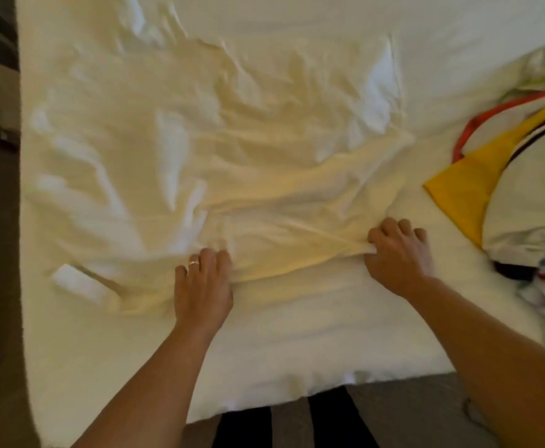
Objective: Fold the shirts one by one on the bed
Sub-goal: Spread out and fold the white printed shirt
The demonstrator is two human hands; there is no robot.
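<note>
Cream-yellow, the crumpled cotton shirt [297,202] lies mid-bed on the white bed [297,334], its near edge pinched in curled fingers of left hand [201,281] and right hand [397,257] (probably to pull it flat before folding).

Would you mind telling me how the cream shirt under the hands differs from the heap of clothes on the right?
The cream shirt is one plain pale colour; the heap of clothes shows yellow, red, white and dark stripes. The shirt lies spread out and wrinkled mid-bed; the heap is bunched at the right edge. The left hand and right hand hold the shirt's near edge; nothing touches the heap. Both lie on the white bed.
</note>
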